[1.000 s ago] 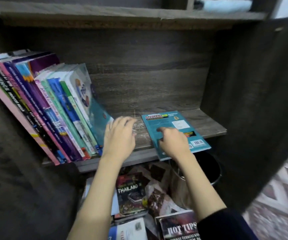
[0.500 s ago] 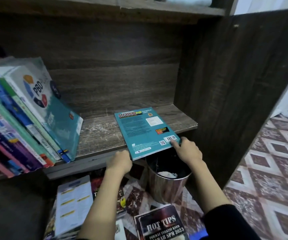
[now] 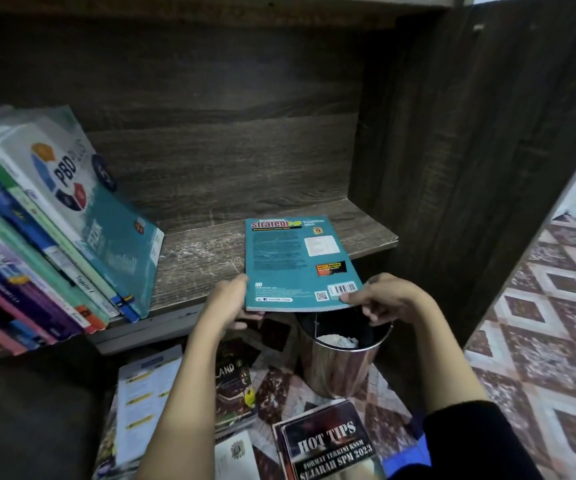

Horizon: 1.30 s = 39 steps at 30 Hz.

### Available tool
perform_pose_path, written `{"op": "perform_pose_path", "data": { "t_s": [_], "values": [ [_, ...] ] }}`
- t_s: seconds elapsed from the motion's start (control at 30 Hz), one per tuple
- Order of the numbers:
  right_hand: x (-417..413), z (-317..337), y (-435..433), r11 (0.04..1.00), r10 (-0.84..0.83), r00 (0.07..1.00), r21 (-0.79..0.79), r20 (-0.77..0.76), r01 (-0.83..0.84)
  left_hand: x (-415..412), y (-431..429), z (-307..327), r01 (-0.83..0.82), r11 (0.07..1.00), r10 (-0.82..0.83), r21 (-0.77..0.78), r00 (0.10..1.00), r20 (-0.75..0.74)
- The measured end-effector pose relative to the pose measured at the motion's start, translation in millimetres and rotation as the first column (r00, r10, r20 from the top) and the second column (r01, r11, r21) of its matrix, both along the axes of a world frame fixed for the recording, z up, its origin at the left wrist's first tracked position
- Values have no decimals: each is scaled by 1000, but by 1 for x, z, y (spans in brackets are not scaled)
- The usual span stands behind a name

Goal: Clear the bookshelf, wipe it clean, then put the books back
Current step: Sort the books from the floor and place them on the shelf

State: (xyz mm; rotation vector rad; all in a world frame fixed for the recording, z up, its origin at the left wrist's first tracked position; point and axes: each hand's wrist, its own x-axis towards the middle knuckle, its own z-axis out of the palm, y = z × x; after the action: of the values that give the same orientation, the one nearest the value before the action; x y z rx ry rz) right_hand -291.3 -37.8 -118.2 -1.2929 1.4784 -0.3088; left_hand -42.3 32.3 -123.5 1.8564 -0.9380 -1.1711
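Note:
A teal book (image 3: 290,261) with its back cover up lies half over the front edge of the dark wooden shelf (image 3: 203,251). My left hand (image 3: 226,301) grips its near left corner, thumb on the edge and fingers beneath. My right hand (image 3: 388,299) pinches its near right corner by the barcode. A row of several books (image 3: 54,223) leans to the left on the shelf's left part, with a white and teal one in front.
A shiny metal bin (image 3: 338,362) holding something white stands on the floor right under the teal book. Loose books lie on the floor, among them a black one (image 3: 328,445) and a dark one (image 3: 234,386). The shelf's side panel (image 3: 453,168) rises at right beside patterned floor tiles (image 3: 556,323).
The teal book slid toward me over the shelf's front edge. My left hand came off the shelf and took its left corner; my right hand moved to its right corner.

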Motion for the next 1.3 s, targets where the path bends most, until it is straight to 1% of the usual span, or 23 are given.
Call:
{"op": "perform_pose_path", "data": {
  "t_s": [0.07,0.1,0.13,0.17,0.2,0.27,0.33,0.43,0.53,0.57,0.63,0.7,0.8,0.87,0.9,0.93,1.0,1.03,1.07,1.13,1.17,1.23,1.3],
  "values": [
    [-9,-1,5,992,102,995,79,2,-101,5,7,3,71,997,-71,39,997,-3],
    [-11,-5,5,992,102,995,76,17,-103,6,10,2,113,992,-114,59,994,4],
    [-11,-9,5,996,72,996,50,56,-75,7,11,1,141,987,-142,73,990,1],
    [-8,-13,3,1000,14,991,25,129,-18,8,12,-2,158,984,-157,80,987,-12],
    [-4,-17,1,998,-63,969,33,238,56,8,12,-4,167,983,-165,76,986,-34],
    [7,-24,-2,977,-204,874,143,441,155,6,9,-9,170,984,-164,46,980,-113],
    [15,-29,-1,956,-266,808,249,526,153,3,8,-11,129,991,-119,32,970,-210],
    [19,-30,3,943,-293,751,310,592,124,0,8,-12,69,997,-60,23,958,-281],
    [17,-26,2,960,-256,690,260,677,101,3,6,-10,44,999,-39,6,943,-331],
    [18,-24,2,970,-227,686,225,691,94,4,6,-9,38,999,-39,-9,932,-360],
    [20,-16,3,982,-184,684,161,705,99,5,7,-5,32,998,-49,-52,928,-370],
    [24,-4,5,986,-167,657,109,735,129,6,7,-1,1,993,-42,-117,935,-353],
    [34,19,11,987,-102,584,9,805,160,12,9,11,-66,966,-26,-250,938,-346],
    [42,36,18,982,-41,547,-66,836,174,19,11,22,-90,939,-22,-333,948,-318],
    [47,44,22,978,-7,538,-106,843,179,24,13,27,-97,920,-14,-379,960,-280],
    [53,51,26,973,23,534,-142,845,183,29,16,33,-105,897,15,-429,978,-208],
    [68,63,35,955,99,531,-229,842,186,40,24,47,-136,828,152,-544,988,-15],
    [76,67,39,940,135,534,-279,835,198,44,30,57,-161,775,241,-611,969,50],
    [87,69,42,919,172,545,-333,821,212,49,37,69,-178,703,321,-688,944,83],
    [113,70,48,856,231,603,-454,763,248,59,50,93,-150,559,438,-815,888,137],
    [127,69,52,816,254,640,-516,725,261,63,56,107,-107,510,479,-854,860,178],
    [159,64,59,737,284,706,-619,649,273,71,66,133,-11,460,521,-888,813,260],
    [193,55,69,669,288,763,-692,579,273,78,74,159,68,439,493,-896,815,304]
  ]
}}
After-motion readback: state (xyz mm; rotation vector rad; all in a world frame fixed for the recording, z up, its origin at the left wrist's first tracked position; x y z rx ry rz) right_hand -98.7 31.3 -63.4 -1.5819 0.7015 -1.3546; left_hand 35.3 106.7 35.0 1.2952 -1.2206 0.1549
